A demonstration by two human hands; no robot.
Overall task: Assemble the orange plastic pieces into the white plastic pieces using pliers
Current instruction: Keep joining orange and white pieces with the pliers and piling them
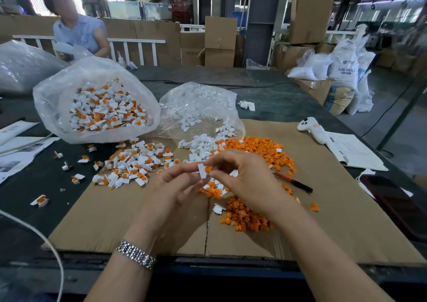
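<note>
Head view: the left hand [175, 186] pinches a white piece [202, 170] between curled fingertips above the cardboard sheet [335, 209]. The right hand [245, 177] pinches an orange piece [208, 169] against the white piece's side. Loose orange pieces [258, 148] lie beyond; pliers [293, 181] rest just right of the hands.

Colours here: bright orange plugs [258, 149] heaped on plain tan cardboard [335, 209], next to plain white housings [203, 144]. Far left, a clear bag [57, 98] full of white-and-orange finished bits. Table [277, 100] is dark grey-green. Pen [292, 181] on the right is red and black, and the watch band [136, 254] is shiny silver links.
</note>
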